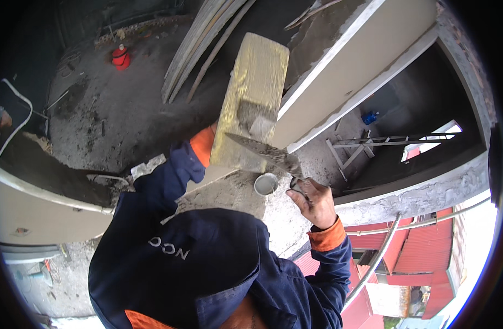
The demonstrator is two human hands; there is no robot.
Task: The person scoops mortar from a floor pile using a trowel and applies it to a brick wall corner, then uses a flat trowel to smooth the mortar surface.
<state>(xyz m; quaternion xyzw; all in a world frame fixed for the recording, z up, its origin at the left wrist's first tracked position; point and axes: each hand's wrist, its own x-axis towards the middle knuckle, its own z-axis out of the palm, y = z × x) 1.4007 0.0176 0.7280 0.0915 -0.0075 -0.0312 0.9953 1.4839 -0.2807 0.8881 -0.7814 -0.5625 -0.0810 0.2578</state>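
Note:
A long yellow wooden plastering float point(251, 71) is held up in front of me, its flat face turned toward me. Wet grey mortar point(253, 113) lies on its lower half. Behind the float's left edge is my left hand point(213, 128), closed on it from the back; most of the fingers are hidden. My right hand point(314, 204) grips the handle of a pointed trowel point(273, 156). Its mortar-smeared blade reaches left across the float's face, below the mortar patch. Under the trowel, a small round grey container point(266, 184) stands on the mortar-stained ledge.
Long boards point(199, 46) lean at the back. A red container point(120, 57) stands on the dirty floor at far left. Beyond the pale wall point(372, 52) are a metal frame point(361, 147) and a blue bottle point(370, 117). A pipe point(375, 262) crosses at right, above red roofs.

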